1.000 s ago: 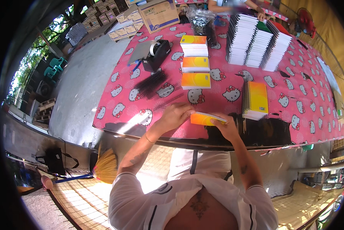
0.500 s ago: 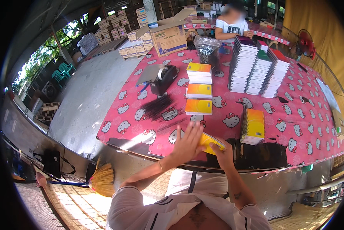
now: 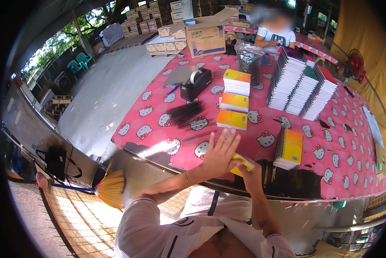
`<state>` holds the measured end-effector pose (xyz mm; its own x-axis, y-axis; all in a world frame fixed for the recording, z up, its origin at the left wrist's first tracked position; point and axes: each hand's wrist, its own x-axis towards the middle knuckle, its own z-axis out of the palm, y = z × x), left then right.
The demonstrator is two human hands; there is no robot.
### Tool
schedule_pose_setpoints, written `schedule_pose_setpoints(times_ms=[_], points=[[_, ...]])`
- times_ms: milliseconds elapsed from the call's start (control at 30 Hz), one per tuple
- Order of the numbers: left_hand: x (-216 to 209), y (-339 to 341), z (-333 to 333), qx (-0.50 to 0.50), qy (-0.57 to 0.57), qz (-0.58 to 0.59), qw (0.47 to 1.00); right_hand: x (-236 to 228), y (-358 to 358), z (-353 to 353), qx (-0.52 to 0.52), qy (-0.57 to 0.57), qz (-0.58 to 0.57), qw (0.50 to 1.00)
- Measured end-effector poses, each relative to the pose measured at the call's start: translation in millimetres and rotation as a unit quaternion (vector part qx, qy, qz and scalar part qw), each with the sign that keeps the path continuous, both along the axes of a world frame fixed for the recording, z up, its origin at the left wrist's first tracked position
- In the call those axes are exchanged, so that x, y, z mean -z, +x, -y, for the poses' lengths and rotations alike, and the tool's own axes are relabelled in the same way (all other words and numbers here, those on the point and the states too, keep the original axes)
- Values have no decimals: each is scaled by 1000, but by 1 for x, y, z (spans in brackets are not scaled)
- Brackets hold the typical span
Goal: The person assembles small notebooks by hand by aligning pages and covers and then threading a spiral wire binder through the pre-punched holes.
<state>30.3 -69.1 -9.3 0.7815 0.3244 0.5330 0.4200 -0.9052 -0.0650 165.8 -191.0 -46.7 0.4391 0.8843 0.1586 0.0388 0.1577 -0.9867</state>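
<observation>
My right hand [image 3: 252, 177] grips a small yellow-orange notebook [image 3: 244, 163] at the table's near edge, thumb on top. Fingers stretched out, my left hand [image 3: 221, 155] lies flat against the notebook's left side and covers much of it. Just beyond are three piles of matching yellow-orange pads: a near pile [image 3: 232, 119], a middle pile [image 3: 234, 102] and a far pile [image 3: 237, 81]. To the right lies a stack of spiral-bound yellow notebooks [image 3: 289, 148]. Loose black binding coils [image 3: 185, 114] are heaped to the left of the pads.
A black tape dispenser [image 3: 196, 86] stands behind the coils. Tall stacks of spiral notebooks [image 3: 285, 84] rise at the back right, near a plastic bag [image 3: 249, 56] and an open cardboard box [image 3: 206, 41]. Across the table sits another person [image 3: 275, 38]. A pink patterned cloth [image 3: 158, 133] covers the table.
The view has shifted, so the table's things appear further right. My left hand has slid forward over the notebook, covering more of it; my right hand keeps its grip.
</observation>
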Motion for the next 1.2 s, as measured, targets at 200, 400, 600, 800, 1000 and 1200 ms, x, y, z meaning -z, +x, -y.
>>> schedule_pose_setpoints(times_ms=[200,400,600,800,1000,1200], points=[[11,-20,6,101,-157,-35,982,24,14,3,-25,-25,85,996],[1,-13,3,96,-15,-26,995,38,15,0,-47,-29,59,997],[57,-29,45,71,-96,-27,992,29,18,-1,-32,-30,103,994],[77,-42,52,96,-96,-64,989,33,14,-3,-69,-52,123,989],[44,-1,25,55,-37,-57,996,33,17,-5,-73,-85,81,990],[25,10,28,54,-75,-22,995,33,10,-6,-63,-5,100,993]])
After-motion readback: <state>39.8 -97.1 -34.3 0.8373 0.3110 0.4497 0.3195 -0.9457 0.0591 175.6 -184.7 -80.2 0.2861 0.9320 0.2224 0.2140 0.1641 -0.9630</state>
